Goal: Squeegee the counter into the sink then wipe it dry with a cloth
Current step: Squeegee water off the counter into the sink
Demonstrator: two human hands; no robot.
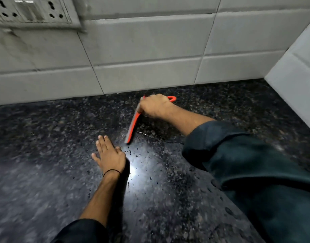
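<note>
A red squeegee (132,126) lies with its blade on the dark speckled granite counter (45,137), close to the back wall. My right hand (155,106) grips its handle, whose red loop end sticks out behind the hand. Flat on the counter, just left of the blade's near end, rests my left hand (108,155) with fingers straight. Small water drops are scattered over the counter in a bright reflection near the left wrist. No sink or cloth is in view.
A grey tiled wall (150,50) runs along the back of the counter, and a second tiled wall (294,72) closes the right corner. A white socket plate (31,11) is mounted on the wall at upper left.
</note>
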